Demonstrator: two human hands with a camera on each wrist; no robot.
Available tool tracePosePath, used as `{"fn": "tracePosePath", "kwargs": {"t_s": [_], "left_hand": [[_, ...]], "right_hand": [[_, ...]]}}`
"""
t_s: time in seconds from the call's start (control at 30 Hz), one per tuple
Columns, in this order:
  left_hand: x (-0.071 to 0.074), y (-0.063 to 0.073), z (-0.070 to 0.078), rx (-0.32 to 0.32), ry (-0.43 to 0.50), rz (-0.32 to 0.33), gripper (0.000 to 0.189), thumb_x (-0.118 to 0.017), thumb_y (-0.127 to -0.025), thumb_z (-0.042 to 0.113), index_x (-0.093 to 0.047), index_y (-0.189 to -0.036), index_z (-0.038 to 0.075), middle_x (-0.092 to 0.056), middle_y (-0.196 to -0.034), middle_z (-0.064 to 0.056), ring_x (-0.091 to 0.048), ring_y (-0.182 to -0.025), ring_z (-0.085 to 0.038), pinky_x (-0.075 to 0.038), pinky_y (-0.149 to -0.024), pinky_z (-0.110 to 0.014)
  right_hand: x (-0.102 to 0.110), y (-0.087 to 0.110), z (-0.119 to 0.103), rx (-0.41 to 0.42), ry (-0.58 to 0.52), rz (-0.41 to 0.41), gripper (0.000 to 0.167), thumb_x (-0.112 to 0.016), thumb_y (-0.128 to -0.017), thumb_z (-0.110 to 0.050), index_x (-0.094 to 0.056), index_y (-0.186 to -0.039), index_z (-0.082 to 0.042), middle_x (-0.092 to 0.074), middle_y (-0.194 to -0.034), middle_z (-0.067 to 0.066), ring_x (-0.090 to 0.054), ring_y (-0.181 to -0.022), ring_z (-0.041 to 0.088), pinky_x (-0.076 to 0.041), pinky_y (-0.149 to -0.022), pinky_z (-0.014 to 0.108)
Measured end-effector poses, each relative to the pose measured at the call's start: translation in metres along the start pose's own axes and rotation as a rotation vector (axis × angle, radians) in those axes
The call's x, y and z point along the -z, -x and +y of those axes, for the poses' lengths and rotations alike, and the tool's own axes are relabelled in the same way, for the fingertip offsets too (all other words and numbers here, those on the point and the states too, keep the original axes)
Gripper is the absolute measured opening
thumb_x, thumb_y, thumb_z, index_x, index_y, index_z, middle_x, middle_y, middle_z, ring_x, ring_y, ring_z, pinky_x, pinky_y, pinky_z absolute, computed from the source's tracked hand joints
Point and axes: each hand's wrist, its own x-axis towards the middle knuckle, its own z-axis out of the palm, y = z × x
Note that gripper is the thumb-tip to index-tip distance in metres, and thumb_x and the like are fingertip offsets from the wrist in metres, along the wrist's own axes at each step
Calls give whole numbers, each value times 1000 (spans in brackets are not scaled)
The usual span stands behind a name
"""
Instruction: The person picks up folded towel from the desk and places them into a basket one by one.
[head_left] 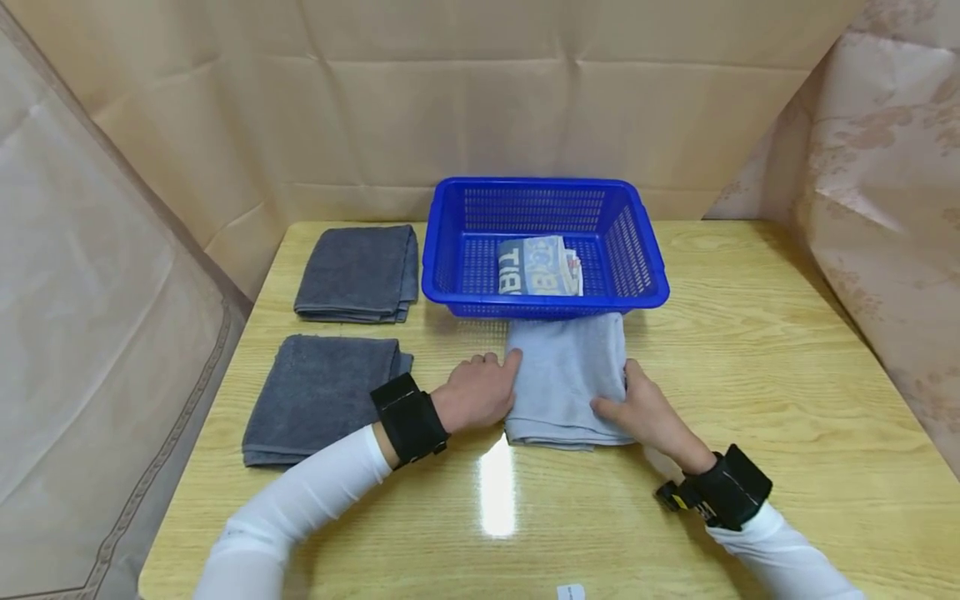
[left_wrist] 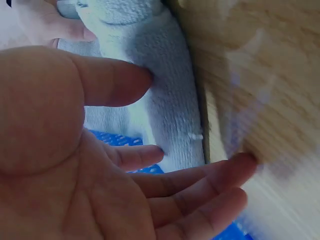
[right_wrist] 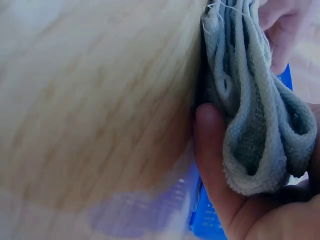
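A folded light blue-grey towel (head_left: 566, 379) lies on the table just in front of the blue basket. My left hand (head_left: 480, 390) is at its left edge. In the left wrist view the thumb (left_wrist: 117, 82) and a fingertip touch the towel's side, while the other fingers extend loosely. My right hand (head_left: 648, 408) grips the towel's right edge, thumb on top. In the right wrist view a finger (right_wrist: 212, 155) reaches under the towel's folded layers (right_wrist: 257, 125), between them and the table.
The blue plastic basket (head_left: 543, 306) at the back holds a folded patterned towel (head_left: 532, 265) with lettering. Two folded dark grey towels (head_left: 356, 271) (head_left: 322, 396) lie on the left. A small white label (head_left: 570, 592) is at the table's (head_left: 787, 375) near edge. Draped cloth surrounds the table's back and sides.
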Motion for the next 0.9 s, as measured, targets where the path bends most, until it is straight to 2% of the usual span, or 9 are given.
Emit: {"fn": "tracePosePath", "kwargs": {"t_s": [0.2,0.3,0.4,0.6,0.73,0.9], "left_hand": [[-2,-5,4,-24,124,-17,47,-46,-106,19,-31,-148,4,-58,-115,-28,-61,-96,-37,-55,-75,-46],[-5,-5,5,-36,194,11,40,-43,-105,12,-33,-143,4,-54,-110,-28,-60,-87,-35,-54,-65,-44],[-7,-4,6,-75,249,48,35,-41,-104,4,-35,-139,3,-50,-103,-24,-57,-74,-29,-49,-54,-37],[-7,0,5,-154,301,100,30,-43,-103,-1,-40,-132,5,-46,-102,-20,-51,-67,-23,-44,-53,-32],[-1,7,4,-201,303,128,26,-47,-101,-3,-44,-126,5,-46,-99,-18,-51,-70,-22,-44,-55,-31],[17,19,5,-228,343,162,29,-46,-100,-6,-46,-127,4,-47,-101,-17,-51,-78,-23,-47,-60,-31]], "right_hand": [[-7,0,-3,49,-9,17,62,-73,-88,-9,-36,-132,16,-55,-123,34,-56,-111,43,-47,-92,54],[-9,1,-4,60,-16,18,62,-72,-89,-9,-36,-133,16,-54,-124,35,-56,-113,43,-46,-94,55],[-10,1,-3,60,-18,20,62,-72,-89,-8,-35,-134,15,-54,-126,35,-56,-114,44,-46,-95,55],[-10,5,-9,81,-21,30,60,-73,-89,-6,-37,-133,14,-56,-123,33,-58,-111,42,-49,-91,53],[-8,11,-18,119,-18,30,61,-74,-89,-6,-37,-133,12,-58,-122,32,-60,-109,40,-51,-89,51],[2,21,-35,186,3,49,61,-76,-88,-6,-38,-133,12,-60,-120,31,-62,-106,39,-52,-86,51]]}}
